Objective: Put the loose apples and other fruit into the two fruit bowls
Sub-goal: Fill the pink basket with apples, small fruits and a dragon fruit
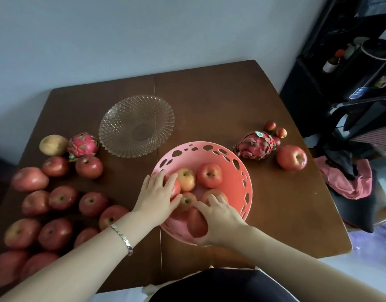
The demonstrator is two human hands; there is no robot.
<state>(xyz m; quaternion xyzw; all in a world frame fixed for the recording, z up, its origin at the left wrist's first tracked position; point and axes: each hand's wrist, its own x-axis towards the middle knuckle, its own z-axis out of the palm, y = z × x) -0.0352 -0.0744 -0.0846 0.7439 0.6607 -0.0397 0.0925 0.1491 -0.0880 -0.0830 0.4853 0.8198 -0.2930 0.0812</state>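
Note:
A pink bowl (pixel 237 171) with oval holes stands at the table's near middle and holds several red apples (pixel 209 174). My left hand (pixel 157 195) reaches in from the left, its fingers curled over an apple (pixel 176 189) at the bowl's left side. My right hand (pixel 220 219) is in the bowl's near part, with thumb and index finger around a red apple (pixel 196 223). An empty cut-glass bowl (pixel 136 125) sits behind and to the left. Several loose apples (pixel 90 203) lie on the table's left side.
On the left are a dragon fruit (pixel 83 146) and a yellowish fruit (pixel 52 144). On the right lie another dragon fruit (pixel 256 144), one big apple (pixel 292 158) and three small red fruits (pixel 281 132). A chair with pink cloth (pixel 348 182) stands beyond the table's right edge.

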